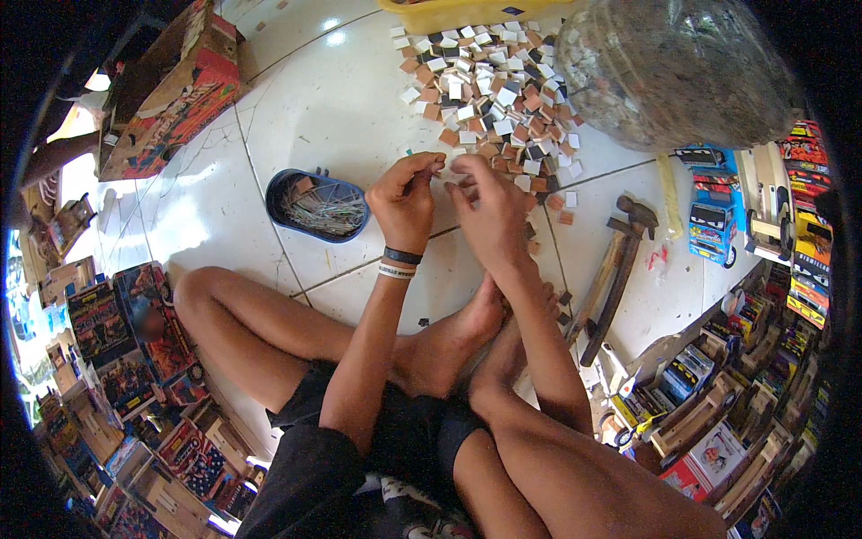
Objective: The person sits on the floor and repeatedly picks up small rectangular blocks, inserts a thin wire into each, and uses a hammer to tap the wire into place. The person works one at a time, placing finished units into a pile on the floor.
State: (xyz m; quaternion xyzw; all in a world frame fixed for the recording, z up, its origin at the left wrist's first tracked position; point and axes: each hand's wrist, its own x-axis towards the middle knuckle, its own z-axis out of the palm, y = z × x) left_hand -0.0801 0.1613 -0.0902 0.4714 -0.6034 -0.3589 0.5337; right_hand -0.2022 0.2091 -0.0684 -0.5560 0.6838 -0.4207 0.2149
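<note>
Though your left hand [401,208] looks pinched and your right hand [492,214] half-curled, I cannot tell what they hold; tiles [505,94] lie just beyond, the right edge of the tray [337,237] leftward.

On the floor [332,117], a heap of small square tiles [503,90] spreads before the hands [401,199], with a tray [467,16] behind it and a bulky bag [673,72] just to its right. Left of the hands sits a tub [334,236] with thin rods [328,211] in it; beyond, further left, stands a box [175,117]. To the right, a hammer [618,283] lies beside another long-handled tool [596,286]. Toy trucks crowd both sides, the right-hand group [712,225] beyond the hammer, the left-hand group [148,314] beside the knee [202,296].
</note>
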